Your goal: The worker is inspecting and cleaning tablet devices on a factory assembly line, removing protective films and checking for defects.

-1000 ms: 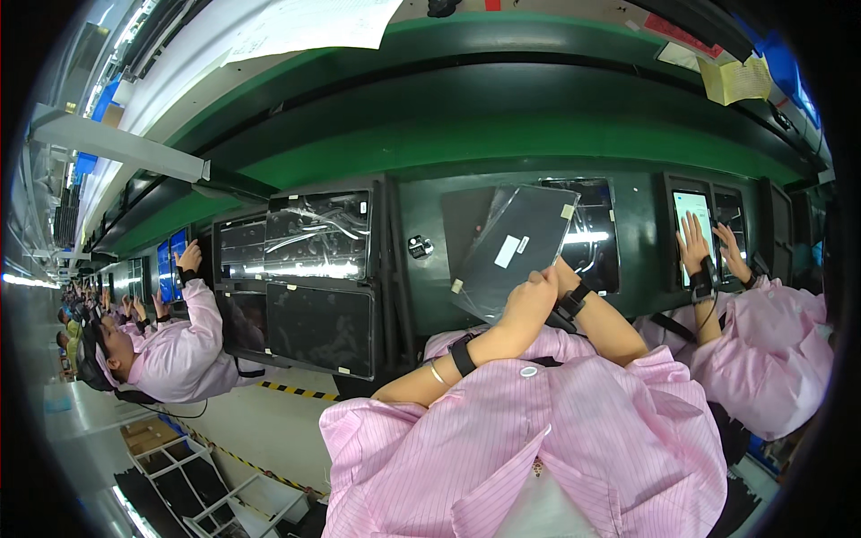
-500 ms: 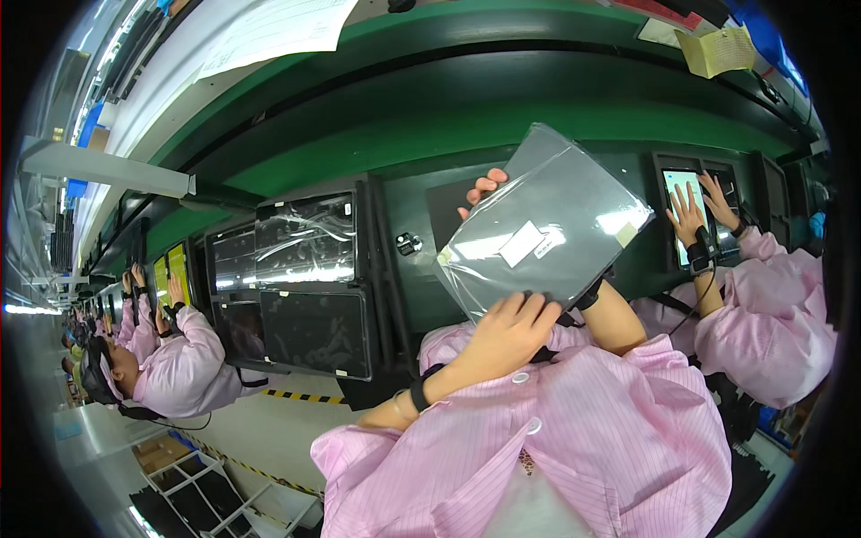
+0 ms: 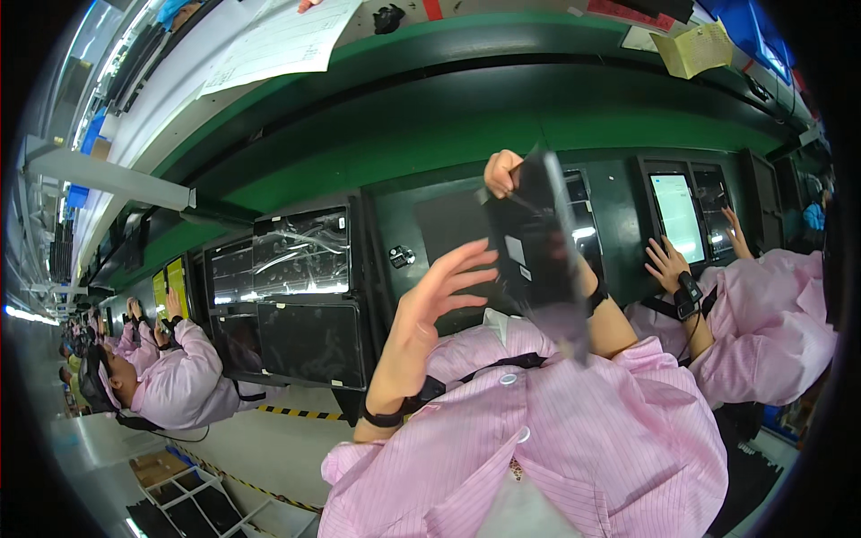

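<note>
A flat dark screen panel, with small white labels on its face and a clear, shiny film, is tilted nearly edge-on in front of my chest. My right hand is closed on its far edge. The right forearm passes behind the panel, which hides much of that hand. My left hand is raised just left of the panel, fingers spread, apart from it and holding nothing. Beneath the hands, a dark rectangular sheet lies on the green bench. A small black round item lies left of it.
Film-covered screens sit in black trays on the left. Another dark panel lies behind mine. At right, a co-worker's hands are beside a lit screen. A metal arm juts in from the left; paper sheets lie above.
The panel has swung from face-on to nearly edge-on. My left hand has let go of its near edge and moved left, opening. The co-worker's hands at right have moved down off the lit screen.
</note>
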Tool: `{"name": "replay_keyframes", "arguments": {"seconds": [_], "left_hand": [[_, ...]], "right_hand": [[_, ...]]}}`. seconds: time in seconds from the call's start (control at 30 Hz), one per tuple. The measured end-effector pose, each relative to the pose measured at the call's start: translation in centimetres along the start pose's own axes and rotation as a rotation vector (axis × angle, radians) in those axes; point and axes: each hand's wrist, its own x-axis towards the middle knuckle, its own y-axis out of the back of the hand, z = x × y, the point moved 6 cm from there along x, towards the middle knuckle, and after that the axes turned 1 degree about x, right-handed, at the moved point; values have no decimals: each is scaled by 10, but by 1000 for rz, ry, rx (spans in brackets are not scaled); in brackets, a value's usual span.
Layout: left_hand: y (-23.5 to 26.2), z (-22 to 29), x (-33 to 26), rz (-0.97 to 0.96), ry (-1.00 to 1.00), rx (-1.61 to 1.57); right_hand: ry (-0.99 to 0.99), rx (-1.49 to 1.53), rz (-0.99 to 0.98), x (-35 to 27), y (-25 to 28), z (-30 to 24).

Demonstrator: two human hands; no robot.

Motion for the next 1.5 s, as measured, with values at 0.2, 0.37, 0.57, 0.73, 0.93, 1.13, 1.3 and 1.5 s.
{"name": "replay_keyframes", "arguments": {"seconds": [0.2,0.37,0.57,0.73,0.93,1.13,1.3,1.5], "left_hand": [[-18,44,17,147,-8,601],[-2,34,8,591,-221,764],[-16,25,0,646,-286,820],[-38,35,2,416,-421,746],[-43,47,-1,353,-444,853],[-47,42,5,181,-388,816],[-65,27,23,-26,-385,620],[-40,5,27,120,-308,674]], "right_hand": [[173,-1100,17,-5,-53,-60],[189,-1304,433,-35,-20,-85],[-712,571,664,-110,40,9],[-587,562,756,-81,48,28],[-484,570,1029,-83,61,27],[-454,574,940,-75,45,13],[-633,1015,379,-80,37,40],[-581,1566,-29,-57,-29,62]]}}
